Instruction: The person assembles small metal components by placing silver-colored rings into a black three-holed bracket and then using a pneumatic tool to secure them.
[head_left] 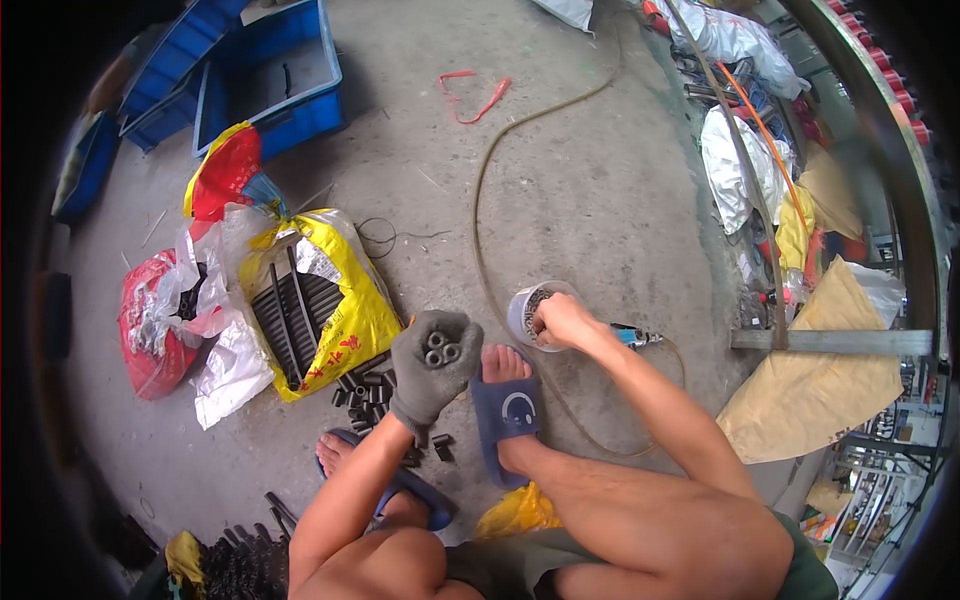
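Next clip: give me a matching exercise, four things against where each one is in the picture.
Things:
1. left hand
2. right hand
3. blue crate
4. yellow sack

Places or states:
A. on the floor at upper left
B. gloved, gripping short metal tubes
C. lying open with long dark rods inside
D. bare, reaching into the small white tub

Pairs: 1-B, 2-D, 3-A, 4-C

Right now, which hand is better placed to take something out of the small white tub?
Right. The bare right hand already rests on the rim of the white tub, fingers inside. The gloved left hand is apart from it and full of short metal tubes.
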